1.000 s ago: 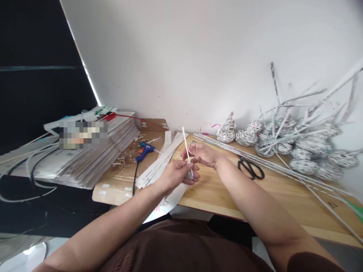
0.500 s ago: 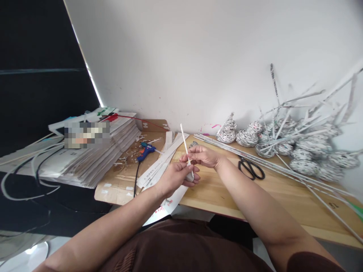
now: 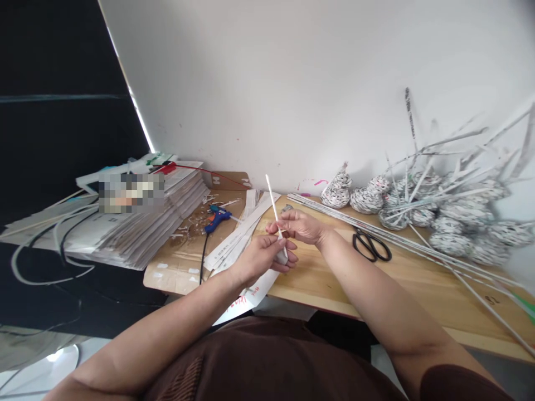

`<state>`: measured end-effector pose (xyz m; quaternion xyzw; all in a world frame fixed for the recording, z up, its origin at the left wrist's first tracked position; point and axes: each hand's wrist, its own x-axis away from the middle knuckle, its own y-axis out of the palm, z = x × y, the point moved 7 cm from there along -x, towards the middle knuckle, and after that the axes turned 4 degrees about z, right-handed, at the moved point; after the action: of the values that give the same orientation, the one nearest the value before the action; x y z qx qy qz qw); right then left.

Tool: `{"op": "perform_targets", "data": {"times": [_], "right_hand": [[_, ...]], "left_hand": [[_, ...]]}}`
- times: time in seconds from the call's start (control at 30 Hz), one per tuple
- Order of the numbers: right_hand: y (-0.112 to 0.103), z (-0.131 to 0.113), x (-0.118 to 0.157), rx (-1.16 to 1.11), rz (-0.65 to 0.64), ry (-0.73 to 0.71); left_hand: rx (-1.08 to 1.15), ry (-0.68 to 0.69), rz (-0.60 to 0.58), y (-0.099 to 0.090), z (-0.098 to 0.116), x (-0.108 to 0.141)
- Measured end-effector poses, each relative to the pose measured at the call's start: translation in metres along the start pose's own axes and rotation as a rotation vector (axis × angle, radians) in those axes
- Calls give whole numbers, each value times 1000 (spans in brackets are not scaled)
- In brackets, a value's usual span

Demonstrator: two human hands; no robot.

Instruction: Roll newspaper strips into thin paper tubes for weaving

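Between my two hands a white paper strip (image 3: 272,196) stands up as a thin rolled stick, tilted slightly left. My left hand (image 3: 270,255) is closed on the wider, flat lower end, part of which shows between its thumb and fingers. Just above, my right hand (image 3: 298,225) pinches the rolled part with thumb and fingertips. Behind the hands, to the left, loose paper strips (image 3: 238,236) with printing lie in a fanned pile, and a sheet with red writing (image 3: 251,296) hangs over the table edge.
A blue glue gun (image 3: 218,218) rests on littered cardboard (image 3: 173,273). At far left is a tall paper stack (image 3: 142,234) with cables. On the wooden table (image 3: 321,278) lie black scissors (image 3: 371,246) and long paper sticks (image 3: 346,213). Several woven paper forms (image 3: 336,189) stand along the wall.
The camera view has shifted slightly. Both hands stay together on the paper strip, its rolled end upright as before; the fingers have moved only a little.
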<state>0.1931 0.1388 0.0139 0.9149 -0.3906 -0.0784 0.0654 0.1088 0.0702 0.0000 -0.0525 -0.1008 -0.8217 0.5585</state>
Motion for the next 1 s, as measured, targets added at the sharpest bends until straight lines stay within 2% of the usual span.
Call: {"op": "perform_targets", "data": {"times": [0.23,0.47,0.63,0.83,1.0], "right_hand": [[-5,-3,-3,-23,108,-40],[1,-6,0,28,42,-18],[-5,-10,0,-9,147,-59],[-1,-8,2,26,29,-33],[-9,-11,1,-9,184,-52]], "left_hand": [[15,7,-23,5,4,1],[5,-8,9,1,4,0],[-16,-33,-30,4,-3,3],[-21,-22,1,0,0,3],[-30,-27,0,3,0,3]]}}
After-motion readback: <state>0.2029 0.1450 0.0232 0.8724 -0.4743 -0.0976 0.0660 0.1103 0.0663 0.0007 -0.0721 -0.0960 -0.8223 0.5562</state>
